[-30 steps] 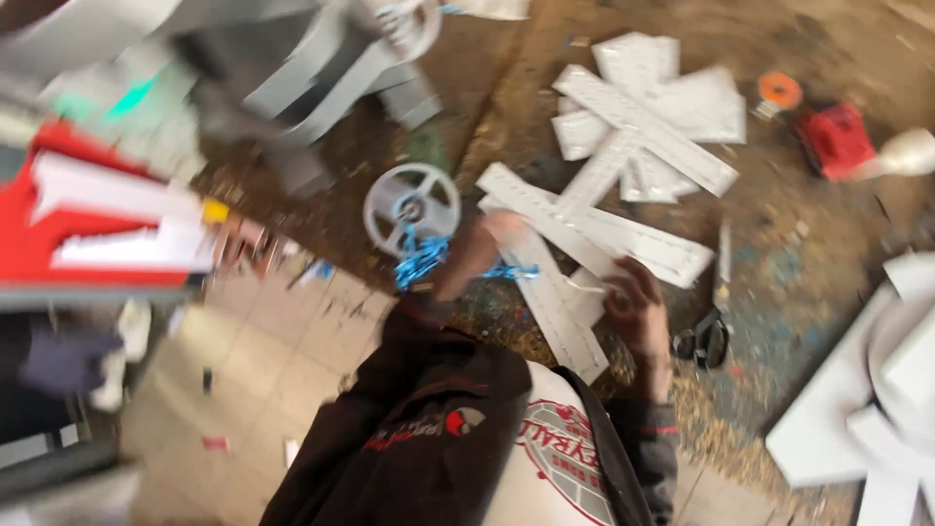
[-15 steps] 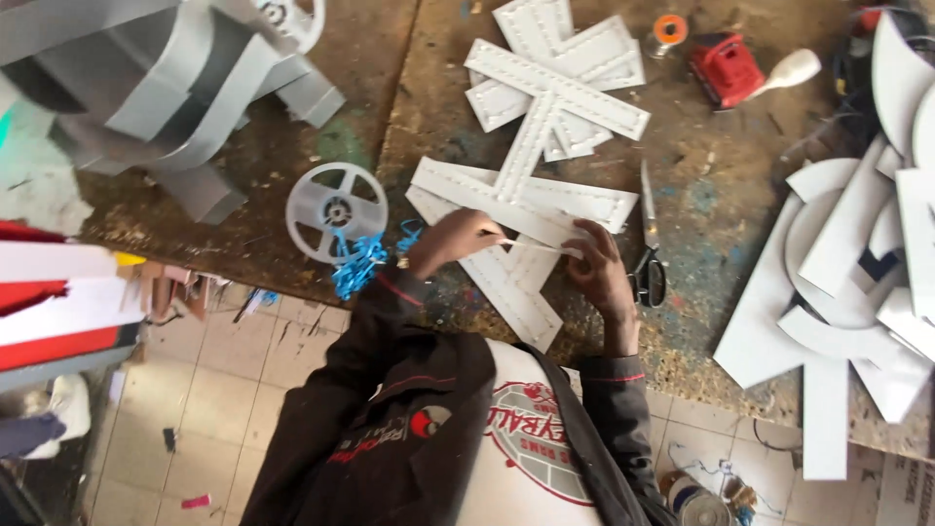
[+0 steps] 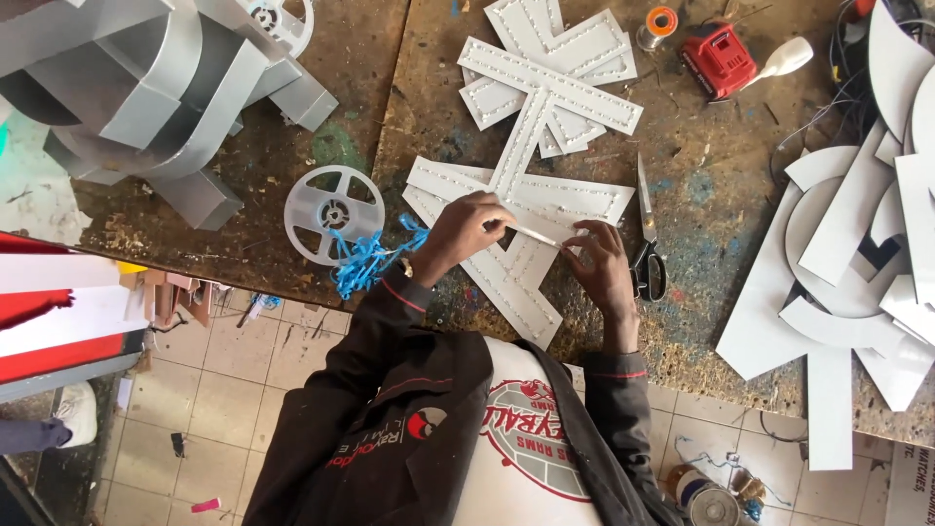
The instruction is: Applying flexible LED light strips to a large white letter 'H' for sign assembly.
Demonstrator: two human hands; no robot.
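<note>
My left hand (image 3: 466, 232) rests on a pile of white letter-shaped panels (image 3: 545, 107) with dotted edges, lying on a worn wooden bench (image 3: 711, 195). Its fingers pinch one end of a thin white strip (image 3: 534, 235). My right hand (image 3: 596, 265) meets the strip's other end with its fingertips, over the lower panel (image 3: 516, 287). Both sleeves are dark with a red cuff line.
Black-handled scissors (image 3: 646, 255) lie just right of my right hand. A clear plastic reel (image 3: 332, 212) and tangled blue cord (image 3: 366, 261) sit to the left. Grey metal channel shapes (image 3: 146, 88) stand far left, white cut sheets (image 3: 857, 253) at right, and a red tool (image 3: 719, 58) and orange tape roll (image 3: 660, 21) at the back.
The view has swung and steadied over the bench. My left hand has moved from beside the blue cord onto the white panel, and both hands now meet at the thin strip.
</note>
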